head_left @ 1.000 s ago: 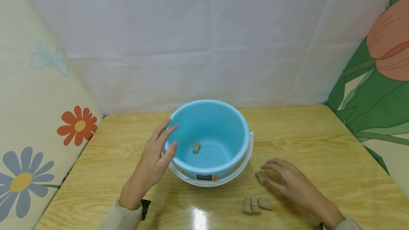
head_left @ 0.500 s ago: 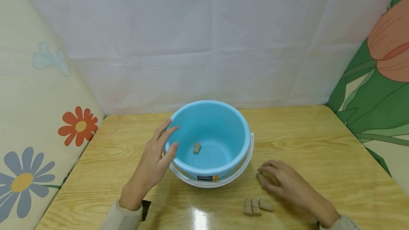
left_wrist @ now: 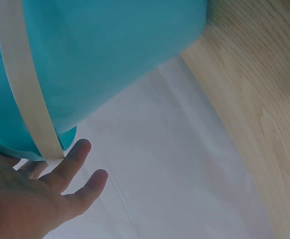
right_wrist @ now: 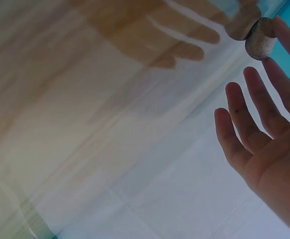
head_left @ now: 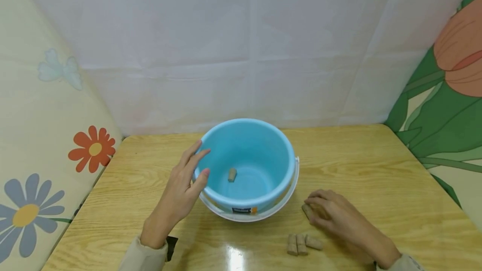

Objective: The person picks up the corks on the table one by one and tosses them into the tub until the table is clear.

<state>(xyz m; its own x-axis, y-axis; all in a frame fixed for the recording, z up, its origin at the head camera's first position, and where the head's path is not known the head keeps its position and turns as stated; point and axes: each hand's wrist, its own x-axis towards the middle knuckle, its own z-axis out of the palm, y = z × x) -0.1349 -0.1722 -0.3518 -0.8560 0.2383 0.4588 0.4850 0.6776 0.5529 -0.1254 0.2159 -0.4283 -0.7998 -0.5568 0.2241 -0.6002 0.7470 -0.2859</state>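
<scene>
A light blue bucket stands at the middle of the wooden table, its white handle lowered over the front. My left hand holds the bucket's left rim, thumb and a finger over the inner side; in the left wrist view other fingers stretch outside it. A small tan cork lies on the bucket floor. To the right of the bucket, my right hand pinches another cork between thumb and forefinger, low at the tabletop; its remaining fingers are spread.
Three more corks lie close together in front of the right hand, two side by side and one slanted. White cloth hangs behind the table, and flower-printed panels flank it.
My right hand has shifted slightly left and closed thumb and forefinger on the cork beside the bucket. The left hand and the bucket have stayed in place.
</scene>
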